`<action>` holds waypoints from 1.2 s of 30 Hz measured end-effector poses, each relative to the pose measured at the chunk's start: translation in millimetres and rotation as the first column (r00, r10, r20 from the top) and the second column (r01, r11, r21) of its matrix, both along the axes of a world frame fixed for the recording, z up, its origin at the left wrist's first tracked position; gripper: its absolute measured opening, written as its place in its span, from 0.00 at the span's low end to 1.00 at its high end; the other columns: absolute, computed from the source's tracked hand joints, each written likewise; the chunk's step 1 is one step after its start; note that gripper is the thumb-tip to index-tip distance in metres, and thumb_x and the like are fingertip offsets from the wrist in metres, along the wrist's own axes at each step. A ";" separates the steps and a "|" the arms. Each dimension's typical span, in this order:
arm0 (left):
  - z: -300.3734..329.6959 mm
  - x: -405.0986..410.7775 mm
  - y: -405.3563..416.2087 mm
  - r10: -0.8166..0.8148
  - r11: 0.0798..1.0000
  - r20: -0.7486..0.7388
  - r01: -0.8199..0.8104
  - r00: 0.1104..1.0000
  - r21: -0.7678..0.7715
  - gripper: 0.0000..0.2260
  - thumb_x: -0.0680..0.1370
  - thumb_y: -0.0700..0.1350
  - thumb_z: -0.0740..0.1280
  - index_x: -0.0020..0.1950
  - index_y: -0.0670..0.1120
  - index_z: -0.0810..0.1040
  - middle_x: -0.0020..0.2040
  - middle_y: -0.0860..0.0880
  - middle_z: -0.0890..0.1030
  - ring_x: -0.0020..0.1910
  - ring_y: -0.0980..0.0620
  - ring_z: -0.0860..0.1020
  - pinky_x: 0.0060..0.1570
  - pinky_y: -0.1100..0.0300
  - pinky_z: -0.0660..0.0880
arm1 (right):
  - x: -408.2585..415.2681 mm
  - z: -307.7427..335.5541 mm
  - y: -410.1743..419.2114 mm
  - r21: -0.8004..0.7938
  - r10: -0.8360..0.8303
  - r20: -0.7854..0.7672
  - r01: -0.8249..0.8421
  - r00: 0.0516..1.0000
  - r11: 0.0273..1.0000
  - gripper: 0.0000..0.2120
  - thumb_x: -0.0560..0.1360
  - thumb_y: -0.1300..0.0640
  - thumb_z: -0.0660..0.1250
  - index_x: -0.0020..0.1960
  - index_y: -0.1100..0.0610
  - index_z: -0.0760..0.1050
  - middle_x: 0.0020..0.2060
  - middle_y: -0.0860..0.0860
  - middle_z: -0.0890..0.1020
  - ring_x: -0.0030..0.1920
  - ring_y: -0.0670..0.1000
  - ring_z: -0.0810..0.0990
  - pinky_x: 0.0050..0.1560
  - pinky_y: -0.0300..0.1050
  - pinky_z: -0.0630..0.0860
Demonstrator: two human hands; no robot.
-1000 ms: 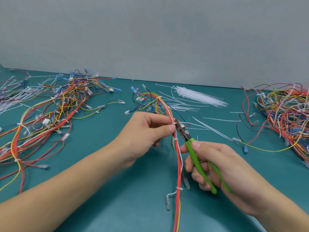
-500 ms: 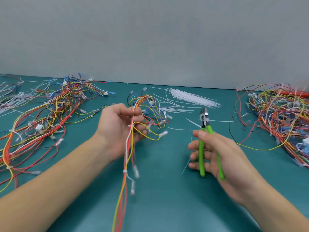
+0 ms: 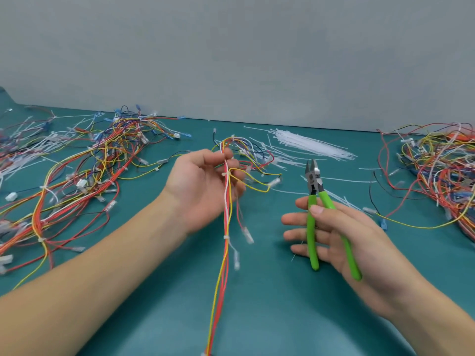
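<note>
Wiring: a wire harness (image 3: 226, 227) of red, yellow and white leads is held up over the table (image 3: 270, 317); it runs down from the left hand to the bottom edge of the view, bound by small white ties at two spots.
Left grip: the left hand (image 3: 203, 186) lies palm up, fingers curled round the upper part of the harness, just below where its leads fan out into loops.
Loose ends: a few leads with clear terminals dangle beside the main run (blurred, so details are unclear).
Tool: green-handled cutters (image 3: 311, 235) lie across the right hand, head pointing away toward the wall, jaws slightly apart.
Right grip: the right hand (image 3: 365, 253) pins one handle with its thumb against nearly straight fingers; the two handles are spread.
Spacing: cutters and harness are apart, not touching.
Background: white cable ties (image 3: 308, 146) lie in a heap beyond the cutters; a left wire pile (image 3: 84, 176) and a right wire pile (image 3: 437, 170) flank the hands.
</note>
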State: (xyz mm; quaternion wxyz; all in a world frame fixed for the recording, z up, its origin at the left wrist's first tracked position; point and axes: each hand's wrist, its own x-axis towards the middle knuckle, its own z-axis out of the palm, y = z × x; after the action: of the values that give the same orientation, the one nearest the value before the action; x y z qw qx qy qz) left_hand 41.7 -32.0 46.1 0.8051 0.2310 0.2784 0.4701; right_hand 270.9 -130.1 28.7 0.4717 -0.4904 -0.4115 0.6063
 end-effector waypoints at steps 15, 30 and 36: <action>-16.2 31.2 -36.1 0.586 0.544 -0.682 0.411 0.438 0.732 0.17 0.82 0.49 0.68 0.71 0.56 0.78 0.56 0.55 0.78 0.46 0.69 0.75 0.47 0.74 0.67 | -0.8 7.5 -2.7 0.082 0.369 -0.467 -0.376 0.804 0.923 0.27 0.67 0.52 0.77 0.63 0.60 0.81 0.58 0.57 0.82 0.51 0.56 0.83 0.47 0.51 0.80; -32.7 23.5 -29.0 0.434 0.736 -0.872 0.469 0.226 0.488 0.16 0.79 0.51 0.69 0.67 0.57 0.79 0.64 0.63 0.78 0.56 0.66 0.76 0.64 0.61 0.72 | 42.4 18.6 12.9 0.055 0.136 -0.702 -0.136 0.699 0.989 0.16 0.76 0.51 0.65 0.61 0.57 0.78 0.51 0.50 0.75 0.45 0.49 0.75 0.43 0.44 0.74; -26.1 24.7 -21.9 0.207 0.898 -0.643 0.118 0.738 0.424 0.26 0.82 0.44 0.69 0.78 0.57 0.66 0.68 0.55 0.80 0.59 0.59 0.83 0.50 0.59 0.82 | 30.9 22.6 7.6 0.033 0.238 -0.741 -0.320 0.628 0.947 0.16 0.81 0.53 0.59 0.64 0.60 0.74 0.53 0.54 0.74 0.46 0.52 0.74 0.46 0.46 0.69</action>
State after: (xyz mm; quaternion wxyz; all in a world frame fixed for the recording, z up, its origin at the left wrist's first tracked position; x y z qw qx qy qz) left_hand 66.4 -53.9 19.9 0.5643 0.5528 0.4428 0.4242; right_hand 301.8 -122.5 51.3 0.4717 -0.1579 -0.2258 0.8376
